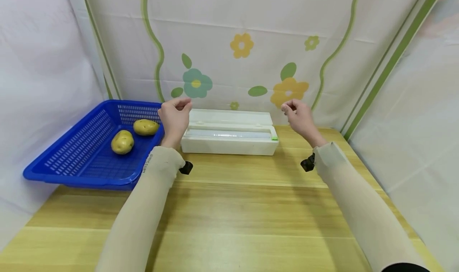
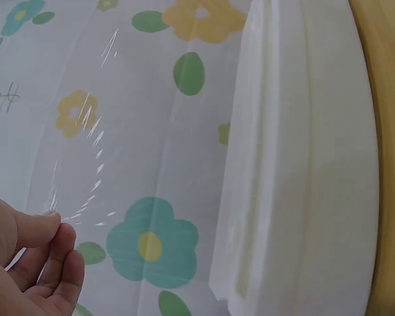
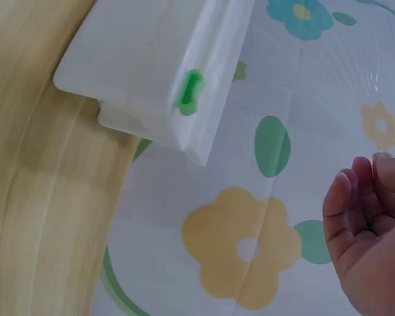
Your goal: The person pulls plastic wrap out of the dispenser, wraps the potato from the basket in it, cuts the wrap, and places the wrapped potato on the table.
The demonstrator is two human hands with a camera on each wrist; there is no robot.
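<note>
Clear plastic wrap (image 2: 91, 141) shows as bright glints and creases in both wrist views; its outline is hard to see in the head view. My left hand (image 1: 175, 118) pinches one part of it between thumb and fingertips. On the other side, my right hand (image 1: 300, 118) pinches the wrap with its fingers curled. Both hands are raised above the white wrap dispenser box (image 1: 229, 147), one near each end. The box's lid (image 1: 231, 116) stands raised at the back. Inside lies the wrap roll (image 1: 229, 134), and a green slider (image 1: 274, 138) sits at the right end.
A blue plastic basket (image 1: 95, 180) stands at the left, partly behind my left arm. It holds two potatoes, one nearer (image 1: 122, 142) and one farther back (image 1: 146, 127). Behind the wooden table (image 1: 229, 220) hangs a flower-patterned curtain (image 1: 222, 33); white fabric closes both sides.
</note>
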